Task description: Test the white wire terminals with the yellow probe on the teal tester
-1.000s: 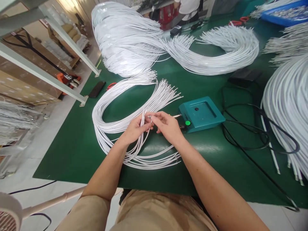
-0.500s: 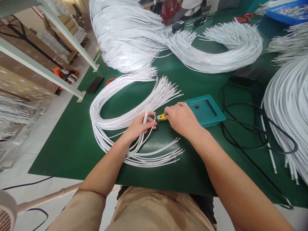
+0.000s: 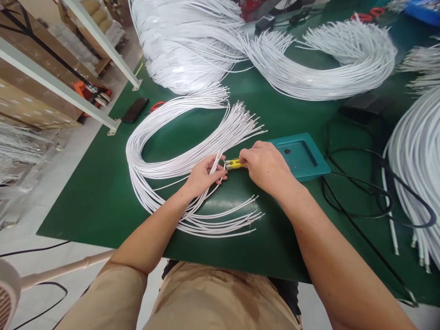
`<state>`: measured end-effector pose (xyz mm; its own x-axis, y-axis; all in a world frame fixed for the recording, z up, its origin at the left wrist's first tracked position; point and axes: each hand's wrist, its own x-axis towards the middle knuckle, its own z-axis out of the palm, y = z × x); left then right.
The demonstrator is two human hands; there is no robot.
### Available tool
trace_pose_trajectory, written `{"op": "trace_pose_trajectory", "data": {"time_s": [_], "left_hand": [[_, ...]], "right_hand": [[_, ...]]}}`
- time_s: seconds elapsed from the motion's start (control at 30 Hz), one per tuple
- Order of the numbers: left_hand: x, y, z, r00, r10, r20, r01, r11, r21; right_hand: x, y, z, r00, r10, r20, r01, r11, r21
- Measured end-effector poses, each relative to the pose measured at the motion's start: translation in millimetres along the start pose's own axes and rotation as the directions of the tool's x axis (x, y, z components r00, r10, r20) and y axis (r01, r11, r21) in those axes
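My left hand (image 3: 205, 175) is closed around a few white wires (image 3: 216, 161), with thumb and fingers pinching one near its end. My right hand (image 3: 266, 164) grips a small yellow tool with a metal tip (image 3: 234, 164); its exact kind is unclear. That tip is at the pinched wire's end, and whether they touch is too small to tell. Behind the left hand curves a bundle of white wires (image 3: 165, 169), its ends fanned out at the right. Several separated wires (image 3: 220, 228) lie nearer my body. Beyond my right hand sits a teal tray (image 3: 309, 172).
A large heap of white wires (image 3: 185, 50) and a curved bundle (image 3: 330, 85) lie at the back. More coiled wire (image 3: 415, 156) and a black cable (image 3: 360, 213) are at the right. A phone (image 3: 135, 110) and red-handled scissors (image 3: 158, 106) lie back left on the green table (image 3: 99, 183).
The view has shifted slightly. Both hands stay close together, and the yellow tool's tip remains at the wire end in my left hand.
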<state>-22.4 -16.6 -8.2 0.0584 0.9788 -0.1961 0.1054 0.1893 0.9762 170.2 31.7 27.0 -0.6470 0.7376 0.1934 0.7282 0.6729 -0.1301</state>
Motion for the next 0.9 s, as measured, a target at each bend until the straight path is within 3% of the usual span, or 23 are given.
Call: {"op": "trace_pose_trajectory", "data": {"time_s": [0.27,0.33,0.5,0.57,0.67,0.73,0.8,0.9], "left_hand": [[-0.7,-4.0,0.7,1.000,-0.024,-0.007,0.024,0.999,0.034],[-1.2,-3.2,0.3,0.999,-0.036,0.000,0.036,0.999,0.020],[-1.1,0.9,-4.4,0.995,-0.094,0.037,0.095,0.995,-0.016],[-0.4,3.0,-8.8,0.992,-0.113,0.049,0.114,0.993,-0.023],[0.5,6.5,-18.0,0.993,-0.115,0.029,0.116,0.993,-0.031],[0.5,8.6,-24.4,0.995,-0.098,0.019,0.099,0.993,-0.057],[0.0,9.8,-29.3,0.998,-0.065,0.023,0.067,0.994,-0.091],[-1.1,10.2,-32.4,0.998,-0.033,0.049,0.039,0.991,-0.127]], "right_hand": [[0.6,-2.1,-0.1,1.000,0.026,0.004,-0.026,1.000,-0.005],[-2.5,-1.1,-1.5,0.999,0.031,-0.041,-0.032,0.999,-0.011],[-14.2,9.2,-2.6,0.930,0.260,-0.258,-0.292,0.951,-0.097],[-15.9,11.5,-2.9,0.920,0.273,-0.280,-0.310,0.946,-0.098],[-14.4,2.7,-5.2,0.933,0.198,-0.301,-0.222,0.974,-0.047],[-13.0,-13.1,-6.0,0.957,0.102,-0.273,-0.095,0.995,0.037],[-12.8,-33.8,-4.2,0.975,-0.075,-0.207,0.105,0.985,0.137],[-13.8,-62.3,3.7,0.922,-0.364,-0.129,0.382,0.910,0.162]]}}
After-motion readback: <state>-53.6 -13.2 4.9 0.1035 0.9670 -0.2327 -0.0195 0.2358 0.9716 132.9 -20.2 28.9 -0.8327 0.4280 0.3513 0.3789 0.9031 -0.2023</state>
